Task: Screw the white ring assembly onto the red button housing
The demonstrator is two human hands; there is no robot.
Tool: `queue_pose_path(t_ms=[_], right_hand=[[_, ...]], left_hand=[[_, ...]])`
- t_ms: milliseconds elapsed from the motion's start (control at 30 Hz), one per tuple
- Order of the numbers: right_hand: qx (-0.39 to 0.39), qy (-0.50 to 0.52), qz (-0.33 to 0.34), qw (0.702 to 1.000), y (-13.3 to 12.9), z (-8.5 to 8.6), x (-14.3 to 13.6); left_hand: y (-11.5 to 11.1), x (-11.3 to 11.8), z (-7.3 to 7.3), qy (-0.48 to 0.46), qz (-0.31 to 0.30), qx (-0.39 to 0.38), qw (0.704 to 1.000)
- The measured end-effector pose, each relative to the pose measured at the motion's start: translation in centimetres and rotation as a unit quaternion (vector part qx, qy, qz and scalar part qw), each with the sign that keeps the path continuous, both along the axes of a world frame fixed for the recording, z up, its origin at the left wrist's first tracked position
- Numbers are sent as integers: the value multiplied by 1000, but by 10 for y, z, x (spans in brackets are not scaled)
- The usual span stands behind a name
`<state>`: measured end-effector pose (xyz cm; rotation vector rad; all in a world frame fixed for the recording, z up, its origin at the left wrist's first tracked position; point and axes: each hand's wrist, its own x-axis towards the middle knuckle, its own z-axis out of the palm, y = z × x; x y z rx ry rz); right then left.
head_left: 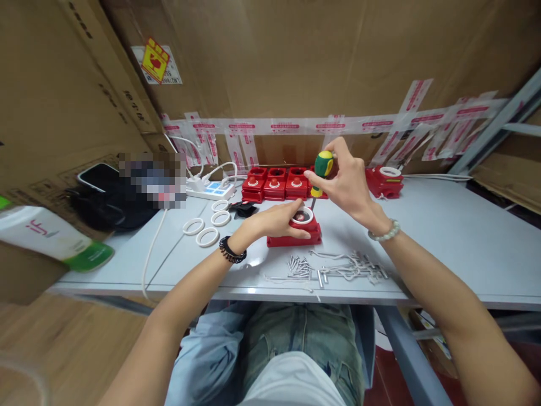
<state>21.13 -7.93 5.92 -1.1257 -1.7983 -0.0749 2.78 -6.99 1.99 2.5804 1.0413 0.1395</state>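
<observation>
A red box (291, 235) with a white ring (311, 215) on its top sits on the table in front of me. My left hand (282, 220) rests on this box beside the ring, its fingers closed against it. Above the box's right end, my right hand (342, 177) grips a green and yellow screwdriver (323, 164) by the handle, with the shaft pointing down. The screwdriver's tip is hidden behind the box. Silver screws (299, 267) lie in a pile nearer to me, with white cords and metal pieces (357, 266) to their right.
Several red units (274, 189) stand in a row at the back, and another red unit (385, 183) is at the right. Loose white rings (207, 237), a power strip (211, 189) and a white tube (54, 237) lie to the left. Cardboard (274, 62) rises behind the table (448, 242).
</observation>
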Motion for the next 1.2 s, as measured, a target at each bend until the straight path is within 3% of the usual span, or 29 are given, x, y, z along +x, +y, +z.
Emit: queue_pose_path(t_ms=[100, 167, 267, 333, 400, 567, 733, 1033, 1200], right_hand=[[17, -18, -43, 999, 3, -5, -4], [15, -22, -32, 999, 4, -5, -2], [-47, -6, 89, 995, 5, -1, 9], [-112, 5, 195, 974, 6, 5, 18], [-134, 6, 234, 963, 6, 9, 23], [-54, 5, 108, 993, 3, 6, 18], [2, 5, -10, 1000, 3, -5, 2], [28, -3, -78, 997, 5, -9, -8], [9, 33, -26, 999, 6, -12, 1]], left_hand=[[0, 0, -1, -8, -3, 3, 1000], [0, 0, -2, -14, -3, 2, 1000], [-1, -1, -2, -20, 1, -5, 1000], [-1, -1, -3, -25, 1, -8, 1000], [-1, -2, -4, -35, -3, -10, 999], [0, -4, -8, -64, -11, -8, 998], [2, -4, -11, -78, -11, -4, 997], [-2, -13, -31, -209, 17, 4, 978], [-3, -18, -34, -230, 5, -2, 973]])
